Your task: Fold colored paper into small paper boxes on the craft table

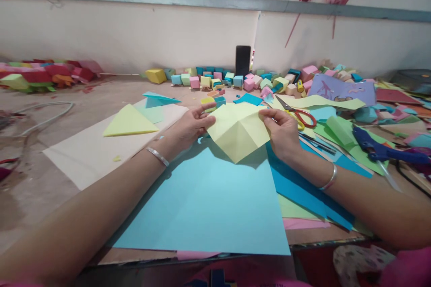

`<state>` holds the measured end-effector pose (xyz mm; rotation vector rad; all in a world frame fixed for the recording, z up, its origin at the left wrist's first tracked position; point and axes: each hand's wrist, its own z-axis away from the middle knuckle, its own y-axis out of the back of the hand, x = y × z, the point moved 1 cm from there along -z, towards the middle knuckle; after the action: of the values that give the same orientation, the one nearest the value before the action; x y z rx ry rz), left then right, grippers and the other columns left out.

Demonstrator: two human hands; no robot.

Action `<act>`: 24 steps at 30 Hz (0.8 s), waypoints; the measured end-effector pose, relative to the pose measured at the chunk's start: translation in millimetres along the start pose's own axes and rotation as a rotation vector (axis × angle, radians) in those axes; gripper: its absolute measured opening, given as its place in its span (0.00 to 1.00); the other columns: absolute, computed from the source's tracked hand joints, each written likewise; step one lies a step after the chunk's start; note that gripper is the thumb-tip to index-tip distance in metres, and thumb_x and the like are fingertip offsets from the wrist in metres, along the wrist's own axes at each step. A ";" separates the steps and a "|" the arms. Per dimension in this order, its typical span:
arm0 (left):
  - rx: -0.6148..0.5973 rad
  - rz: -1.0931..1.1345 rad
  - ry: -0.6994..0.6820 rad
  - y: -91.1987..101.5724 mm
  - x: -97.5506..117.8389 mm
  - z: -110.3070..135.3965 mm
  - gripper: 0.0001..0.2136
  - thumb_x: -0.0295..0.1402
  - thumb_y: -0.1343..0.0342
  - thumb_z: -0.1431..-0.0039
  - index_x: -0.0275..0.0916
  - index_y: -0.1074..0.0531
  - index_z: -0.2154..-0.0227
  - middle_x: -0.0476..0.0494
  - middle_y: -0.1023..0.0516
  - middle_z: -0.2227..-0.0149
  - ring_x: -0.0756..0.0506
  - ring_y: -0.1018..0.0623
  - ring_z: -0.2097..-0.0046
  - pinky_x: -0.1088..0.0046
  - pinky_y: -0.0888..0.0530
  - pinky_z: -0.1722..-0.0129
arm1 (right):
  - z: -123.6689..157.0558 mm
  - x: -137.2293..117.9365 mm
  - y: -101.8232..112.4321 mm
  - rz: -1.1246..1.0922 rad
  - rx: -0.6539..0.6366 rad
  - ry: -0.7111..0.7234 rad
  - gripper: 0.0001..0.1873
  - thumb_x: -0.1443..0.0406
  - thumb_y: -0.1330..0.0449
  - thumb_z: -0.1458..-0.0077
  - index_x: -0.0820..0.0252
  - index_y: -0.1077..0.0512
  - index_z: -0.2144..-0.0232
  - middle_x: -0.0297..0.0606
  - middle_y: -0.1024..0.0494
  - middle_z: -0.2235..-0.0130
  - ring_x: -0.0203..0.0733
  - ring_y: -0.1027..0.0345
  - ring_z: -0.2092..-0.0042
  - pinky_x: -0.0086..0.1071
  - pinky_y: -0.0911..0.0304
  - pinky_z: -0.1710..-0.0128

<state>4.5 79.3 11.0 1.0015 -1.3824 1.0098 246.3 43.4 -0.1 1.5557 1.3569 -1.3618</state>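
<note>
While both hands hold it just above the table, the yellow sheet [239,132] hangs between them, creased into a shallow tent with a ridge running from its middle down to the point at six o'clock. The left hand [191,128] is nearly closed, thumb and fingertips pinching the sheet's nine o'clock corner. The right hand [281,132] is closed the same way on the three o'clock corner. Each wrist wears a silver bangle [157,156].

Judging by the creases, this is a collapse along folds already made. It would go best with both pinches kept light and level, the corners brought in evenly so the ridge stays centred, and the paper lowered onto something flat before any crease is pressed hard.

Directly beneath, toward six o'clock, lies a large light blue sheet [208,206], flat and well placed as a pressing surface. A darker blue sheet [303,188] shows from under it at four o'clock. At ten o'clock from the left hand a folded yellow triangle [129,122] rests on a cream sheet [84,152]. Just beside the right hand, at two o'clock, lie red-handled scissors [301,116], and farther out at three o'clock a blue glue gun [380,148] sits among green scraps. At twelve o'clock a row of coloured paper cubes [218,80] lines the wall, with a dark phone [243,60] standing upright behind them.
</note>
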 end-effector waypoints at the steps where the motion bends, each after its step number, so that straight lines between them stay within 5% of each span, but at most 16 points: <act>1: 0.039 -0.044 -0.012 1.9 0.2 -1.0 0.28 0.38 0.34 0.53 0.43 0.30 0.47 0.51 0.28 0.72 0.51 0.27 0.71 0.77 0.30 0.73 | 0.0 2.2 0.6 -0.003 -0.026 -0.030 0.10 0.63 0.37 0.55 0.59 0.23 0.67 0.34 0.23 0.70 0.36 0.31 0.69 0.32 0.35 0.67; 4: 0.146 -0.204 -0.048 8.6 -1.2 -4.8 0.21 0.40 0.38 0.51 0.41 0.28 0.53 0.47 0.26 0.69 0.49 0.26 0.70 0.74 0.29 0.72 | 1.4 7.4 1.8 0.004 -0.164 -0.046 0.12 0.68 0.42 0.55 0.60 0.22 0.66 0.37 0.24 0.65 0.39 0.30 0.64 0.34 0.33 0.64; 6: 0.185 -0.305 -0.071 12.4 -3.5 -7.0 0.15 0.39 0.38 0.53 0.38 0.25 0.62 0.47 0.25 0.71 0.49 0.27 0.72 0.74 0.31 0.74 | 3.6 6.7 1.6 0.065 -0.277 0.079 0.15 0.71 0.45 0.56 0.59 0.22 0.66 0.39 0.26 0.61 0.40 0.30 0.60 0.35 0.32 0.61; 11: 0.193 -0.563 -0.160 17.3 -9.3 -10.9 0.09 0.37 0.41 0.52 0.36 0.22 0.71 0.45 0.24 0.71 0.48 0.28 0.70 0.73 0.35 0.72 | 15.9 -7.0 -1.2 0.463 -0.547 0.745 0.18 0.73 0.45 0.47 0.55 0.25 0.57 0.42 0.30 0.57 0.41 0.32 0.55 0.36 0.32 0.58; 16: 0.128 -0.792 -0.319 14.6 -9.0 -11.0 0.07 0.34 0.39 0.54 0.39 0.20 0.71 0.45 0.25 0.67 0.46 0.29 0.65 0.70 0.33 0.64 | 28.4 -15.1 0.3 0.714 -0.600 1.291 0.07 0.70 0.41 0.43 0.54 0.26 0.64 0.38 0.24 0.58 0.41 0.32 0.56 0.36 0.37 0.59; 19: 0.054 -0.872 -0.398 8.6 -8.1 -8.1 0.06 0.33 0.41 0.50 0.40 0.20 0.71 0.45 0.26 0.67 0.46 0.28 0.63 0.69 0.32 0.61 | 29.9 -14.8 -0.2 0.728 -0.829 1.299 0.07 0.70 0.46 0.40 0.57 0.28 0.64 0.38 0.22 0.58 0.41 0.32 0.53 0.37 0.40 0.56; 22: 0.009 -0.925 -0.435 3.2 -8.9 -5.3 0.08 0.32 0.44 0.46 0.40 0.20 0.71 0.43 0.26 0.66 0.45 0.27 0.61 0.69 0.31 0.60 | 28.9 -11.4 -3.0 0.697 -1.080 1.148 0.11 0.70 0.50 0.38 0.59 0.28 0.66 0.38 0.21 0.62 0.38 0.31 0.57 0.35 0.41 0.58; 24: -0.028 -0.952 -0.445 1.2 -9.9 -4.3 0.08 0.34 0.44 0.45 0.40 0.20 0.70 0.43 0.26 0.64 0.44 0.27 0.59 0.67 0.31 0.56 | 27.7 -8.5 -4.7 0.677 -1.125 1.024 0.10 0.67 0.48 0.38 0.59 0.27 0.67 0.39 0.22 0.65 0.37 0.32 0.61 0.33 0.41 0.62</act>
<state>5.0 83.9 1.2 1.6906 -1.0295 0.0533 234.7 16.4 2.1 1.5619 1.4400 0.6904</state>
